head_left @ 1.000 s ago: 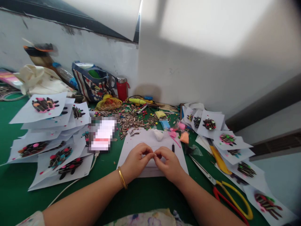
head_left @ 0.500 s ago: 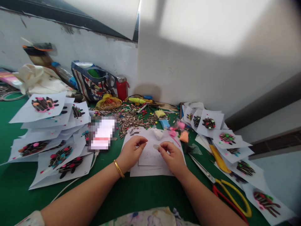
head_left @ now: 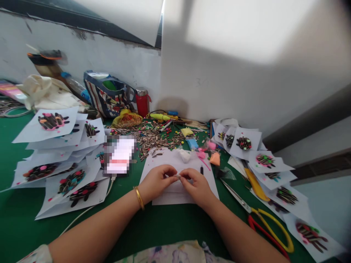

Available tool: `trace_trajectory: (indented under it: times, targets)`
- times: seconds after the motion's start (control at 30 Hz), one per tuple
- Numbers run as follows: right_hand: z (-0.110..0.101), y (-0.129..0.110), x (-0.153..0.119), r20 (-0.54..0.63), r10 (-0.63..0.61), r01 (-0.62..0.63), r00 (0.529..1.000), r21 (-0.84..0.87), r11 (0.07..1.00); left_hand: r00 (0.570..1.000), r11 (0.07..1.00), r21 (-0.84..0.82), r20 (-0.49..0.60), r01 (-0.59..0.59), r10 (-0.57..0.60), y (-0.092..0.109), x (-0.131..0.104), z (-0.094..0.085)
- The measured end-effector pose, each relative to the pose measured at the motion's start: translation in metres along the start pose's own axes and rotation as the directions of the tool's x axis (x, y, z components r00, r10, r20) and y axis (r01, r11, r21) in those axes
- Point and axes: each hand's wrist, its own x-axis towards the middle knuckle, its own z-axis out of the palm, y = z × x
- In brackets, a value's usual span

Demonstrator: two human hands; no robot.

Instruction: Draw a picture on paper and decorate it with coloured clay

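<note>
My left hand (head_left: 159,179) and my right hand (head_left: 196,183) meet fingertip to fingertip above white paper sheets (head_left: 172,199). Between them is a small whitish piece that looks like soft clay (head_left: 178,176), pinched from both sides and mostly covered by the fingers. On the sheets, just beyond my hands, sits a white lump in a clear bag (head_left: 185,156). A black pen-like stick (head_left: 202,170) lies close to my right hand. Pink clay (head_left: 201,155) and an orange clay lump (head_left: 215,158) rest to the right.
Sunflower seeds (head_left: 152,138) are strewn behind the paper. Seed-decorated sheets pile up at the left (head_left: 59,155) and right (head_left: 264,160). Scissors (head_left: 248,208) lie by my right forearm, a phone (head_left: 119,157) with a cable on the left. A red flask (head_left: 142,103) stands near the wall.
My hands have come together. The whitish piece, held by my right hand alone before, is now between the fingertips of both. The black stick has come into view.
</note>
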Motion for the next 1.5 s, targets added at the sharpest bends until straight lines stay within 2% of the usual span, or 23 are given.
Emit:
trace_trajectory:
  times: [0.13, 0.27, 0.43, 0.8, 0.97, 1.13, 1.3, 1.5]
  targets:
    - [0.0, -0.001, -0.002, -0.014, -0.01, 0.01, 1.0, 0.046, 0.999, 0.999, 0.982, -0.182, 0.003, 0.05, -0.051, 0.0, 0.0, 0.003]
    - [-0.002, -0.001, -0.003, 0.017, -0.119, 0.118, 0.993, 0.049, 0.992, 0.992, 0.89, -0.437, 0.07, 0.128, -0.108, 0.001, 0.001, 0.002]
    - [-0.003, -0.003, -0.002, 0.105, -0.201, 0.195, 0.974, 0.063, 0.979, 0.976, 0.868, -0.461, 0.185, 0.186, -0.11, 0.004, -0.002, 0.003]
    - [0.0, -0.005, -0.003, 0.083, -0.173, 0.17, 0.981, 0.048, 0.984, 0.985, 0.808, -0.57, 0.156, 0.152, -0.076, -0.001, -0.002, 0.009]
    - [0.0, -0.007, -0.003, 0.057, -0.177, 0.175, 0.983, 0.039, 0.984, 0.983, 0.813, -0.56, 0.165, 0.164, -0.084, 0.003, -0.004, 0.008]
    - [0.0, -0.008, -0.005, -0.004, -0.216, 0.216, 0.976, 0.0, 0.976, 0.981, 0.882, -0.444, 0.176, 0.156, -0.085, 0.007, -0.005, 0.008]
    - [-0.001, -0.01, -0.006, 0.02, -0.226, 0.226, 0.974, -0.046, 0.973, 0.979, 0.934, -0.328, 0.185, 0.141, -0.083, 0.006, -0.006, 0.006]
    - [-0.001, -0.01, -0.006, 0.024, -0.218, 0.219, 0.976, -0.047, 0.975, 0.978, 0.934, -0.322, 0.185, 0.155, -0.098, 0.008, -0.007, 0.005]
